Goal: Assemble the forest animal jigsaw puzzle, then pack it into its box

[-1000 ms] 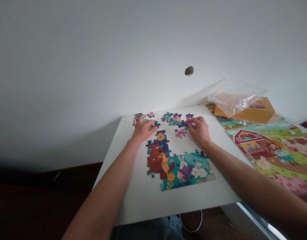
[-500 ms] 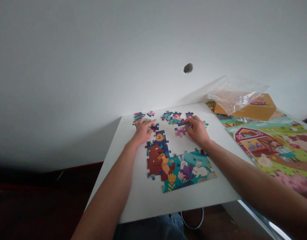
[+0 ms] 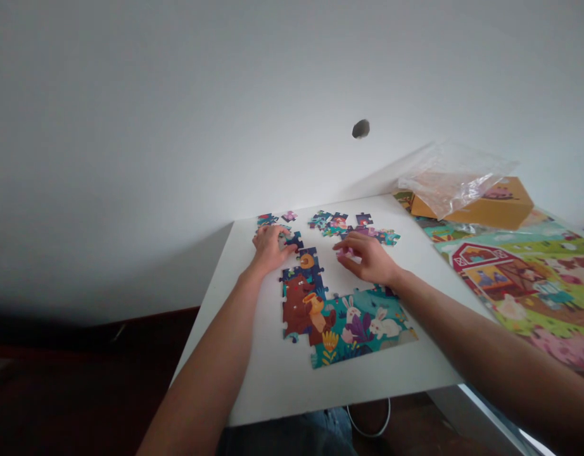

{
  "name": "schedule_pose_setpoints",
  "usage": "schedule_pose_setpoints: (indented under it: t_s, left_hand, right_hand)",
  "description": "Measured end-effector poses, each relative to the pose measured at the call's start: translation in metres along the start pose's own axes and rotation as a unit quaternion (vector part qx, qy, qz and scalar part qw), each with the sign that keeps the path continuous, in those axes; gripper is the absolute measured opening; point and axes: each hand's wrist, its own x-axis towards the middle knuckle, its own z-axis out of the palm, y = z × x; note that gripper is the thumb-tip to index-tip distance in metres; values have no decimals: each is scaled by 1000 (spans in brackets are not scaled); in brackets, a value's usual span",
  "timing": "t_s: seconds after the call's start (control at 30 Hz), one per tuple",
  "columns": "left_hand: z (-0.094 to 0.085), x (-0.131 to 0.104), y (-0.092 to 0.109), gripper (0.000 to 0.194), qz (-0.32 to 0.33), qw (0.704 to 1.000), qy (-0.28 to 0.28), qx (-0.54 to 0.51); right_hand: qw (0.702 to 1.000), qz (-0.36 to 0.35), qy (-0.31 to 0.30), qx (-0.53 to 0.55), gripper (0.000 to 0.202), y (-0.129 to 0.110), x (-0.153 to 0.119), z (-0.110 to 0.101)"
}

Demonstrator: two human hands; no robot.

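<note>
My left hand (image 3: 272, 248) rests at the back left of the white table with its fingers spread over loose puzzle pieces. Its thumb lies beside a dark blue puzzle piece (image 3: 296, 240). Thumb and index finger of my right hand (image 3: 368, 256) close around a purple-pink puzzle piece (image 3: 345, 252), which the fingers partly cover. In front of both hands lies a partly joined puzzle (image 3: 299, 304), L-shaped, showing a brown bear, a honey pot and white rabbits. More loose pieces (image 3: 338, 221) lie in a cluster behind my right hand.
A finished-looking farm picture (image 3: 534, 278) covers the right side. On its far edge sit an orange-yellow box (image 3: 501, 206) and a clear plastic bag (image 3: 444, 183). The wall (image 3: 292, 126) rises directly behind the table (image 3: 254, 386). A white cable (image 3: 388, 418) hangs below the front edge.
My right hand has let go of a dark piece near the back cluster and come forward to the purple-pink piece. My left hand has barely shifted. The view has moved slightly.
</note>
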Motion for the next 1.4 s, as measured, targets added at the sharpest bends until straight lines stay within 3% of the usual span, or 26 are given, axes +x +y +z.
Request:
schedule_pose_setpoints:
  t_s: [0.1,0.2,0.37,0.47,0.57,0.73,0.93,1.1,1.2,1.4]
  left_hand:
    - [-3,2,5,15,-7,985,45,-164]
    - [-12,-5,27,19,-16,955,56,-292]
    - [-23,-37,75,22,-42,930,-31,-365]
    - [-22,-50,88,23,-58,925,-50,-373]
    - [-19,-53,90,23,-61,924,-57,-374]
    - [-17,-53,87,24,-46,924,-81,-371]
    - [-22,-49,74,19,44,968,-70,-236]
    - [-23,-47,65,18,112,969,-112,-189]
    - [-21,-48,63,23,121,964,-143,-186]
    - [-24,-49,68,19,102,962,-111,-227]
  right_hand:
    - [996,-32,-72,38,26,-7,-2,2]
    - [997,-5,-61,43,26,-7,-2,4]
    - [988,92,-40,117,37,-7,0,10]
    - [968,119,-54,212,40,-7,0,16]
    - [956,133,-57,255,36,-5,-1,19]
    - [959,142,-55,238,30,-1,-1,20]
    - [960,162,-69,218,30,-3,-1,18]
    - [970,127,-119,172,27,-6,-3,15]
    - [973,115,-125,154,25,-6,-4,16]
    - [970,123,-110,178,27,-4,-3,17]
